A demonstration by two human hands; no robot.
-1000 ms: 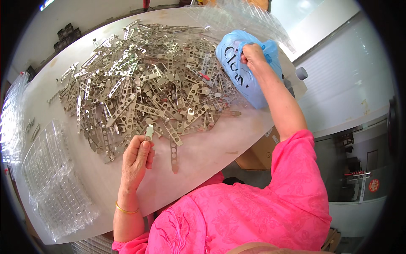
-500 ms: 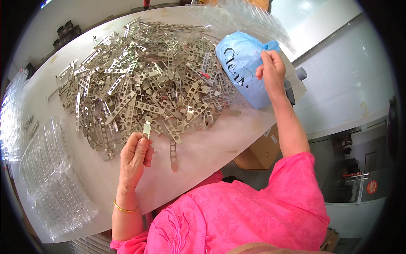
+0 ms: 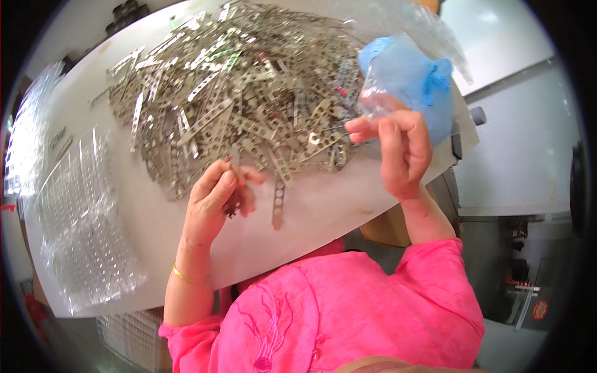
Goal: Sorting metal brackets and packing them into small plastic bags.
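My left hand [image 3: 214, 199] is at the near edge of a heap of perforated metal strips [image 3: 249, 87]. Its thumb and fingers are closed on a metal strip [image 3: 232, 208], turned nearly edge-on and partly hidden by the fingers. My right hand [image 3: 401, 146] is raised over the table's right side, just in front of a tied blue plastic bag [image 3: 438, 102]. Its fingertips pinch together where clear plastic film [image 3: 379, 84] rises in front of the blue bag. The exact grip on the film is blurred.
One metal strip [image 3: 278, 202] lies apart, near the table's front edge. Clear ribbed plastic trays [image 3: 87, 230] lie at the left, with more clear plastic [image 3: 410, 28] at the far right. Below the table stands a cardboard box [image 3: 387, 229].
My right hand has come away from the blue bag's knot, down and nearer, with clear film now at its fingers. My left hand has turned the metal strip and risen slightly; the whole view has shifted.
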